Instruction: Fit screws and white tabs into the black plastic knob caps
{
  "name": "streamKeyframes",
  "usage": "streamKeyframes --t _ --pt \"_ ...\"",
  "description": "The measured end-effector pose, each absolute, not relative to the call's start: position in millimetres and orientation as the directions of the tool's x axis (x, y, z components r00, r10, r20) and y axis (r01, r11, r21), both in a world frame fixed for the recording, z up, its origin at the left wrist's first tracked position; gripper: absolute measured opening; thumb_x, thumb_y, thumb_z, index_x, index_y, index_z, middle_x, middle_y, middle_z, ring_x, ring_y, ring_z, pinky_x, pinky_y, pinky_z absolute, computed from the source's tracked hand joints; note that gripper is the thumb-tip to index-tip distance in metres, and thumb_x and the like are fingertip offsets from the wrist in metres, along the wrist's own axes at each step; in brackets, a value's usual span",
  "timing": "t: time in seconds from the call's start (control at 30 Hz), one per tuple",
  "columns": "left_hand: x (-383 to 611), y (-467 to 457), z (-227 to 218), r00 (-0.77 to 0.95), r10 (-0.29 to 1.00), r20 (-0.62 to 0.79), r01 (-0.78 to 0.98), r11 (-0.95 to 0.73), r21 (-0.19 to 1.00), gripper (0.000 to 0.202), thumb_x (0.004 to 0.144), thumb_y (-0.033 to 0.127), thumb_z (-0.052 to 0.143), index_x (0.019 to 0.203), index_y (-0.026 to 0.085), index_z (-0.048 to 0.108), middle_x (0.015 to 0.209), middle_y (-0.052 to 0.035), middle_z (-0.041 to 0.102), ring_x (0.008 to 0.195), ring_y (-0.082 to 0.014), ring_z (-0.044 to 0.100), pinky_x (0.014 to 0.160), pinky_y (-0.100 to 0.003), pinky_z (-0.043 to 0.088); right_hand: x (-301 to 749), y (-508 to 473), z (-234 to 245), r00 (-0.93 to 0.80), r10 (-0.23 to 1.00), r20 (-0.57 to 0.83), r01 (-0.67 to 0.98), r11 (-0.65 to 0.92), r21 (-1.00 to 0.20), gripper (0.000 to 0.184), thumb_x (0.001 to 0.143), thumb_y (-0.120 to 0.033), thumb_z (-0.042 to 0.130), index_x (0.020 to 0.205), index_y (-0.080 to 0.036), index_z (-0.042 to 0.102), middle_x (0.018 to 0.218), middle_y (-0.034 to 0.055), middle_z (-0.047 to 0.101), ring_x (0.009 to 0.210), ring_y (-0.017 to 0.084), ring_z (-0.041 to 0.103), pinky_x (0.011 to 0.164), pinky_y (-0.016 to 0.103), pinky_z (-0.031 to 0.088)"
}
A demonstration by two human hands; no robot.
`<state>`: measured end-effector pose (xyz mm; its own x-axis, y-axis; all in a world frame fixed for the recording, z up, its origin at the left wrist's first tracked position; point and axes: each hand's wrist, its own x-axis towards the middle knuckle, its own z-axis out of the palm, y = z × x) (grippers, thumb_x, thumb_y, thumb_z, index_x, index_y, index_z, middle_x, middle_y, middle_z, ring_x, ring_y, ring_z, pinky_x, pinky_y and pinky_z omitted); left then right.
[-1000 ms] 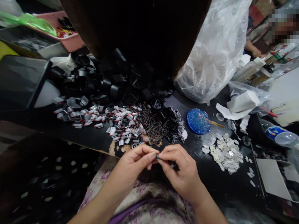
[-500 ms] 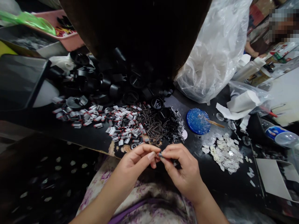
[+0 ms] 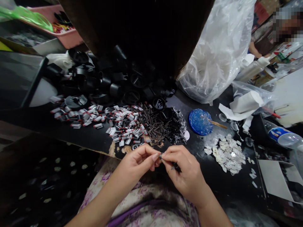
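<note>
My left hand [image 3: 138, 162] and my right hand [image 3: 184, 168] meet at the table's near edge, thumbs and fingers closed in a pinch. Between their fingertips is a small grey cylindrical part [image 3: 161, 156], mostly hidden by the fingers. Another small dark piece [image 3: 174, 166] shows beneath the curled fingers of my right hand; its kind is unclear. Just beyond the hands lie a heap of small white and grey sleeves with red ends [image 3: 127, 126], a pile of coil springs [image 3: 155, 126] and a pile of thin black slivers [image 3: 177, 126].
A blue lid of clear grease [image 3: 200, 122] with a wooden stick [image 3: 219, 125] stands right of the piles. Flat whitish plates [image 3: 229, 154] lie farther right. Black round housings [image 3: 104, 82] fill the back left, below a dark box. A plastic bag [image 3: 213, 56] stands behind; another person is at upper right.
The fingertips have closed further around the small part; its red end, visible before, is now covered. My hands stay almost in place, and the view has shifted slightly.
</note>
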<state>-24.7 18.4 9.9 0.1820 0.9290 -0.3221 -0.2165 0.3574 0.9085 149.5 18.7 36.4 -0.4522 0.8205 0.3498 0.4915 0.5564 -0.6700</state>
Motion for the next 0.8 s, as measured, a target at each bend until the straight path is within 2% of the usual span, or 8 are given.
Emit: streamKeyframes --t 0.2,0.4,0.8 --pt "-22.6 20.4 12.9 0.164 0.923 -0.348 -0.203 0.377 0.904 0.022 0.07 0.04 0.077 0.066 0.02 0.069 0.058 0.0008 0.063 0.051 -0.0129 0.052 0.05 -0.025 0.046 149.2 17.7 35.1 -0.447 0.83 0.334 0.481 0.538 -0.692 0.016 0.092 -0.008 0.054 0.1 -0.021 0.059 0.093 0.0063 0.066 0.091 0.019 0.062 0.078 0.035 0.054" --pt "-21.1 19.1 7.5 0.179 0.92 -0.349 -0.25 0.386 0.888 0.021 0.074 0.039 0.074 0.069 0.02 0.069 0.059 0.0014 0.062 0.052 -0.0131 0.054 0.055 -0.027 0.048 150.0 18.3 35.9 -0.427 0.839 0.336 0.472 0.524 -0.709 0.016 0.093 -0.009 0.053 0.102 -0.022 0.059 0.094 0.0058 0.066 0.092 0.018 0.063 0.078 0.034 0.054" --pt "-22.5 16.4 6.7 0.202 0.912 -0.357 -0.294 0.404 0.866 0.018 0.077 0.037 0.075 0.07 0.02 0.07 0.063 0.0004 0.064 0.056 -0.0121 0.052 0.052 -0.023 0.042 149.9 15.7 33.0 -0.377 0.856 0.354 0.456 0.504 -0.734 0.017 0.09 -0.009 0.056 0.101 -0.022 0.059 0.095 0.0054 0.065 0.091 0.017 0.063 0.079 0.032 0.055"
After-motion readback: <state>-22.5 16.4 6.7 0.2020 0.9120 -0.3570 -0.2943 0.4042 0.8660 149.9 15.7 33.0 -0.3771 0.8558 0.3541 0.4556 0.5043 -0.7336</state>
